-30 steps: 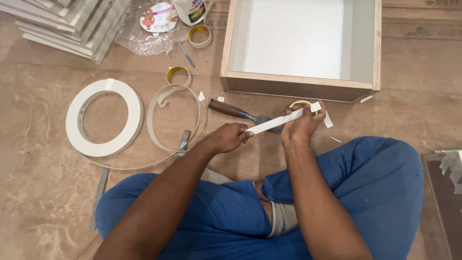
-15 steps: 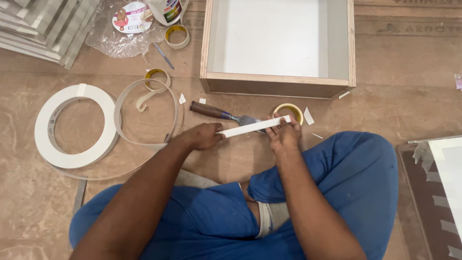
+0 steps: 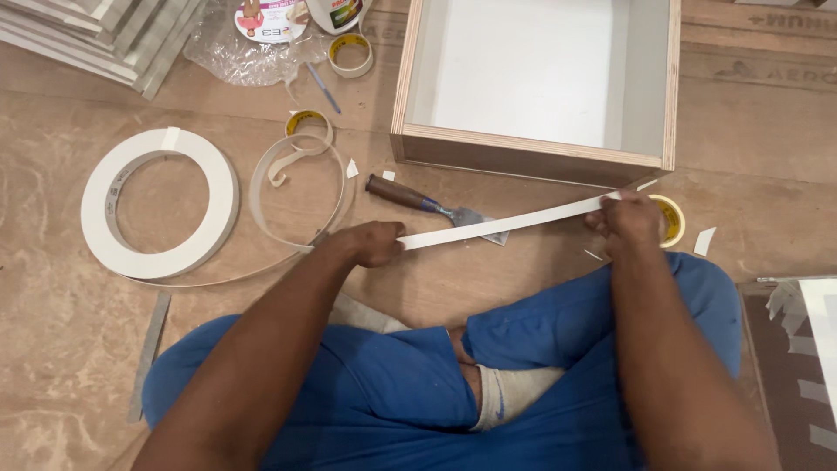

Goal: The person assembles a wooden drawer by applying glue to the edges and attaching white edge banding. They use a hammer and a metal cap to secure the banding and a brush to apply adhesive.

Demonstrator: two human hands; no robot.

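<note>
Though half-hidden, tape roll (image 3: 672,218) behind right hand (image 3: 629,223)

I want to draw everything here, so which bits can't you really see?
All in the head view:
- Blade tip of the wooden-handled chisel: hidden under the white edge-band strip.
- Yellow tape roll: half covered by the right hand.
- Left hand fingertips: curled under, out of sight.
- Grey stacked panels: cut off by the top-left edge.
- White board: cut off at the right edge.
</note>
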